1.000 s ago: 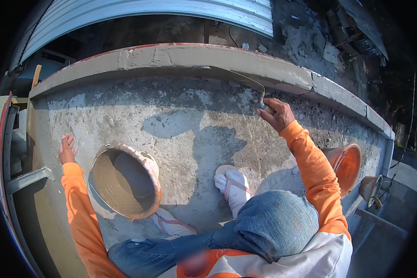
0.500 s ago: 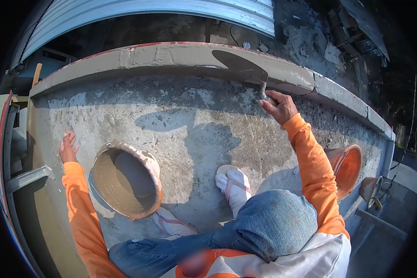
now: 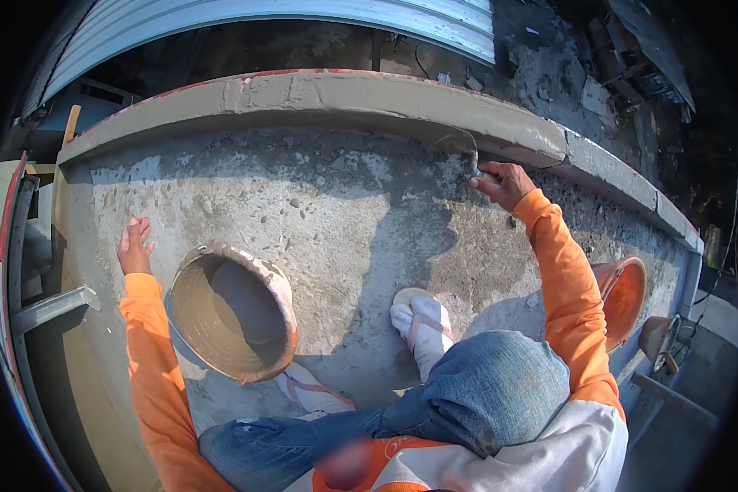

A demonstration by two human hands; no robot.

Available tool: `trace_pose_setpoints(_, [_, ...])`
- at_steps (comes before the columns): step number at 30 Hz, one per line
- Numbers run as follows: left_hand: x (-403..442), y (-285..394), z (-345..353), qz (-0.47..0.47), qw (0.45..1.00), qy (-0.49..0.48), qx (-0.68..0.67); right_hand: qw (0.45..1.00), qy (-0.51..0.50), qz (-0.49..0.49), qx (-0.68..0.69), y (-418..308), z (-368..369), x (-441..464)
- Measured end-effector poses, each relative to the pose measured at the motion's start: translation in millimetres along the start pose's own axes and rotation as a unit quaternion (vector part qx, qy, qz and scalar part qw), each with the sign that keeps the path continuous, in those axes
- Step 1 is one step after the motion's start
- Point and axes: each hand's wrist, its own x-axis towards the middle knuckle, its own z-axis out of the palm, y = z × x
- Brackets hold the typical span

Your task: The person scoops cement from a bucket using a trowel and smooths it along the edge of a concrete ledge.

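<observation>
My right hand point(image 3: 507, 185) grips the handle of a trowel point(image 3: 475, 156) at the inner side of a low parapet wall point(image 3: 344, 92). The trowel's blade is seen nearly edge-on, so I cannot tell whether it touches the wall. Smooth wet mortar covers much of the wall's top and inner face. My left hand point(image 3: 135, 246) hangs in the air with its fingers loosely apart, holding nothing. Just below and to the right of it stands a mortar-caked bucket point(image 3: 285, 316) with grey mortar inside.
An orange bucket point(image 3: 623, 302) lies tilted on the right, beside a smaller container point(image 3: 656, 336). My feet in sandals rest on the rough concrete floor point(image 3: 328, 254). A metal beam point(image 3: 53, 312) juts in at left. Beyond the wall are corrugated roofing point(image 3: 303, 10) and lower ground with debris.
The trowel has turned from showing its broad blade against the wall to nearly edge-on. My right hand has shifted slightly right, and my left hand has risen a little and moved right.
</observation>
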Motion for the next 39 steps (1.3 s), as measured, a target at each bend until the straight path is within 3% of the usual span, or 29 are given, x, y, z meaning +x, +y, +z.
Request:
trace_pose_setpoints(5, [7.0, -17.8, -14.3, -0.015, 1.000, 0.008, -0.003, 0.997, 0.001, 0.077, 0.019, 9.4, -9.8, -43.3])
trace_pose_setpoints(9, [13.9, -20.2, 2.7, -0.021, 1.000, -0.003, -0.002, 0.994, 0.067, -0.078, -0.023, -3.0, 8.2, -31.6])
trace_pose_setpoints(17, [8.5, -5.5, 24.1, 0.009, 0.999, -0.040, 0.013, 0.982, 0.041, -0.186, 0.001, -73.4, 33.1, 40.5])
trace_pose_setpoints(21, [9.0, -16.5, 13.5, -0.008, 0.999, -0.030, 0.023, 0.991, 0.020, -0.129, 0.006, -56.5, -2.7, 33.9])
trace_pose_setpoints(24, [6.4, -18.7, 10.5, -0.014, 0.999, -0.024, 0.029, 0.996, -0.058, -0.016, 0.069, -22.1, -36.6, 5.7])
trace_pose_setpoints(28, [1.4, -14.0, 16.8, -0.007, 0.999, -0.024, 0.038, 0.997, 0.001, 0.032, 0.064, 31.3, -65.9, -46.7])
trace_pose_setpoints(32, [2.1, -10.9, 23.0, 0.005, 0.999, -0.034, 0.041, 0.991, 0.065, 0.087, 0.073, 35.3, -66.4, -85.4])
trace_pose_setpoints(34, [5.0, -11.0, 27.9, 0.012, 0.998, -0.040, 0.043, 0.994, 0.111, -0.018, -0.008, 30.1, -49.2, -84.1])
trace_pose_setpoints(36, [11.1, -18.1, 26.4, -0.001, 0.999, -0.034, 0.034, 0.992, 0.085, -0.078, -0.051, 10.3, -29.1, -66.3])
trace_pose_setpoints(39, [12.0, -18.4, 26.2, -0.006, 0.999, -0.040, 0.033, 0.992, 0.058, -0.102, -0.053, -2.9, 10.9, -28.0])
